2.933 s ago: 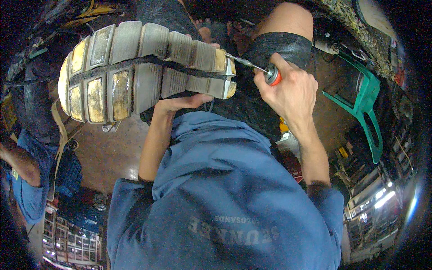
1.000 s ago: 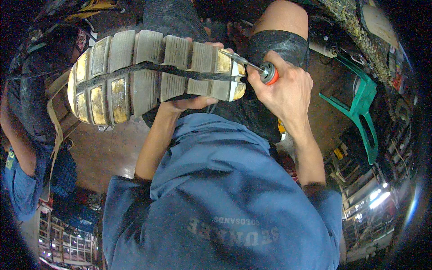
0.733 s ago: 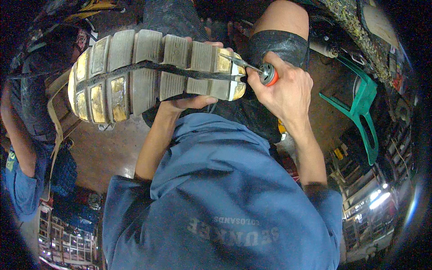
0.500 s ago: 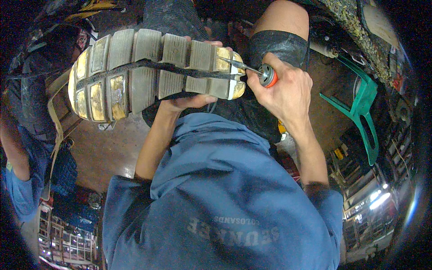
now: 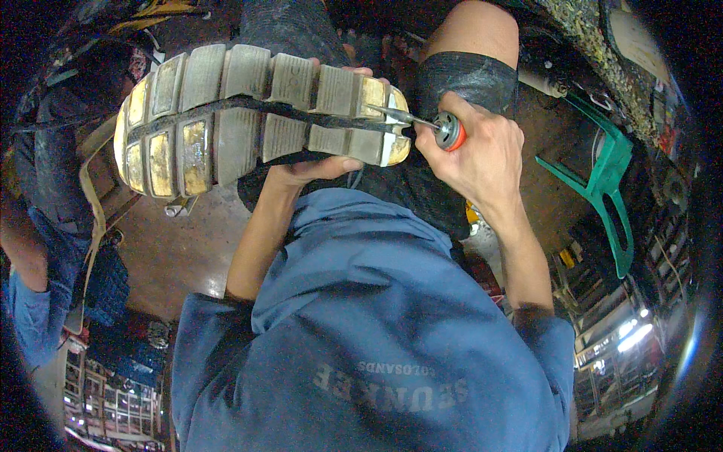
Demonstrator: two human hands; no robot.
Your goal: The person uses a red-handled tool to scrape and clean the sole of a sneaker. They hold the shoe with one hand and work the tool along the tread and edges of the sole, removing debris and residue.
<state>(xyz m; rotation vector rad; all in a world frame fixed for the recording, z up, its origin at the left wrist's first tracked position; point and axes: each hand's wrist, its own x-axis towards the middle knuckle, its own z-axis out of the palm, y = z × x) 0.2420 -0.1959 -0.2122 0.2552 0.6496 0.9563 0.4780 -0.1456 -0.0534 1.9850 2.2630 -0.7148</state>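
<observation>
1. Up near the top, the left hand (image 5: pixel 320 167) holds a shoe (image 5: pixel 256 113) with its sole facing up, fingers curled around it.
2. The right hand (image 5: pixel 474 154) is closed on an awl (image 5: pixel 422 124), its tip at the heel.
3. The shoe looks light and bendy, best held by the middle.
4. Its sole is bumpy rubber, grey and yellow blocks.

Shoe (image 5: pixel 256 113) upper hidden behind its sole, left hand (image 5: pixel 320 167) palm tucked under shoe, tool (image 5: pixel 422 124) handle buried in right hand (image 5: pixel 474 154)
</observation>
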